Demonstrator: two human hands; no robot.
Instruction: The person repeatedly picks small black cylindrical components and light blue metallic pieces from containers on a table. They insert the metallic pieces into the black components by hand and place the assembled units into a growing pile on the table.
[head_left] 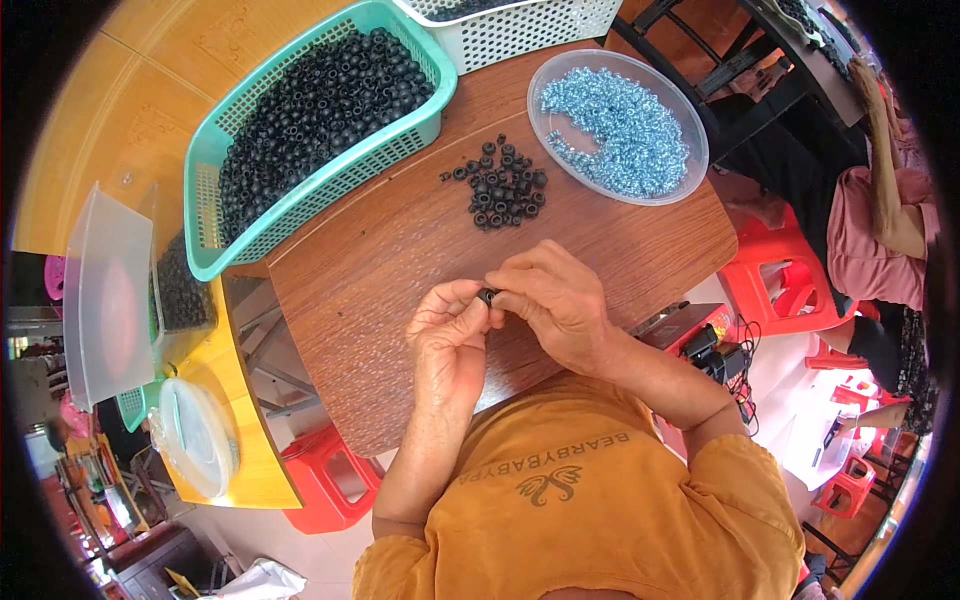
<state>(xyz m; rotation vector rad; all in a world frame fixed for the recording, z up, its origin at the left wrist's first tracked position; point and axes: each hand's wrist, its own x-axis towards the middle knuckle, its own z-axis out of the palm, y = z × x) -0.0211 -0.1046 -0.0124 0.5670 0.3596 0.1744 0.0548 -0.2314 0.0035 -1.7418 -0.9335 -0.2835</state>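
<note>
A small round black part with a hole [487, 297] sits pinched between my two hands over the table's near half. My left hand [452, 318] grips it from the left with thumb and fingers. From the right, my right hand [550, 305] closes its thumb and fingertips on the same spot; whether a smaller piece is between them is hidden. Beyond my hands, a loose pile of similar black parts [505, 187] lies on the brown wooden table [370, 340]. Small shiny light-blue pieces [625, 125] fill much of a shallow clear round dish [694, 150] at the far right.
A teal basket [330, 196] heaped with black parts [320, 120] stands at the far left. Behind is a white perforated basket [530, 35]. Left are a clear plastic bin [110, 300] and round tub [200, 435]. Red stools [780, 275] stand right, near another person [880, 230].
</note>
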